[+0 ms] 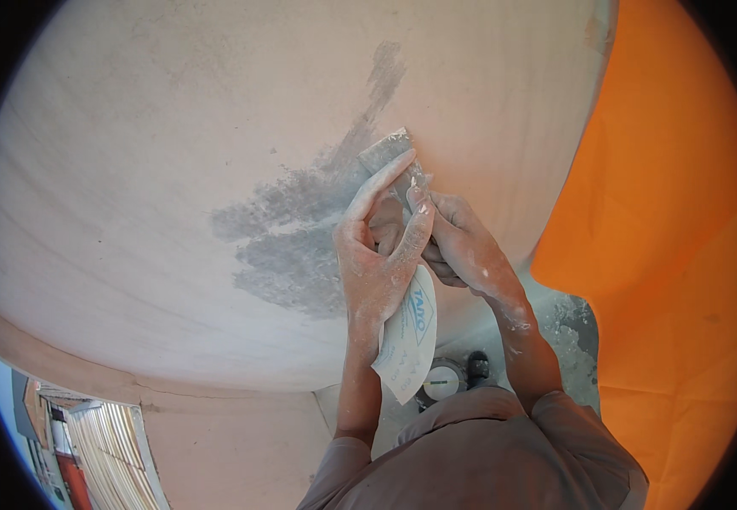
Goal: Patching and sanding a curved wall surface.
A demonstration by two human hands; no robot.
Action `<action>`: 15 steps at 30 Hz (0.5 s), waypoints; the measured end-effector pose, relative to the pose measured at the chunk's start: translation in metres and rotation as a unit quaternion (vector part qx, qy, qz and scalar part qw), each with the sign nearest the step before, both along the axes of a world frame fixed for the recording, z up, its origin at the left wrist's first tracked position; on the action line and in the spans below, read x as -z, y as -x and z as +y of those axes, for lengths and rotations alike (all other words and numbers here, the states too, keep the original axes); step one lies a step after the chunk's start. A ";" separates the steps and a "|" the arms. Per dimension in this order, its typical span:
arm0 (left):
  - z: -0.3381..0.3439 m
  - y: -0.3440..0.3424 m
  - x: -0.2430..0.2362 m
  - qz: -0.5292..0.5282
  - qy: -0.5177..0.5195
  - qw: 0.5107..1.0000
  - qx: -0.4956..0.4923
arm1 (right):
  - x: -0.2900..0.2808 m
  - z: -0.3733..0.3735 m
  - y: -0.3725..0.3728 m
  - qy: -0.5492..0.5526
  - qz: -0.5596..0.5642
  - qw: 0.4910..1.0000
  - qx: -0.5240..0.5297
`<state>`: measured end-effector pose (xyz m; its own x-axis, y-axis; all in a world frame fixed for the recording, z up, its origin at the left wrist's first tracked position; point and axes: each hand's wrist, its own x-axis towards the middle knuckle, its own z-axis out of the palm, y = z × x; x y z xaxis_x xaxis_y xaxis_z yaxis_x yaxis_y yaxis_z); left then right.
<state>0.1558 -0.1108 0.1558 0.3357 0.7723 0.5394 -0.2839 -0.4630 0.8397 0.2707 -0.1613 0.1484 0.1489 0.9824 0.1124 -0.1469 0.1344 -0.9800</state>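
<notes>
My left hand and my right hand are both raised against a pale pinkish wall. Together they grip a folded sheet of sandpaper: its grey upper end presses on the wall between my fingertips, and its white printed back hangs down below my left palm. Both hands are dusted with white powder. A grey patch of filler spreads on the wall to the left of my hands, with a streak running up and to the right.
An orange wall meets the pale one at the right. Below my arms lie a round container and a spattered grey floor. At the lower left, beyond a ledge, a corrugated roof shows outdoors.
</notes>
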 end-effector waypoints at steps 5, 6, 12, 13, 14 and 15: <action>-0.005 0.004 -0.035 0.002 0.011 1.000 0.011 | -0.018 0.002 0.000 -0.023 0.003 1.000 -0.003; -0.007 0.007 -0.036 -0.008 0.027 0.999 0.016 | -0.017 0.002 0.002 -0.057 -0.011 0.998 0.002; -0.014 0.003 0.026 0.069 0.087 0.994 0.023 | 0.061 -0.007 0.012 0.019 0.076 0.996 0.049; -0.017 0.003 0.027 0.072 0.103 0.992 0.020 | 0.059 -0.008 0.011 0.022 0.077 0.996 0.046; -0.016 0.005 0.025 0.073 0.106 0.992 0.016 | 0.054 -0.010 0.007 0.029 0.082 0.996 0.023; -0.014 0.002 0.013 0.071 0.093 0.993 0.023 | 0.045 -0.011 0.003 0.035 0.086 0.996 0.005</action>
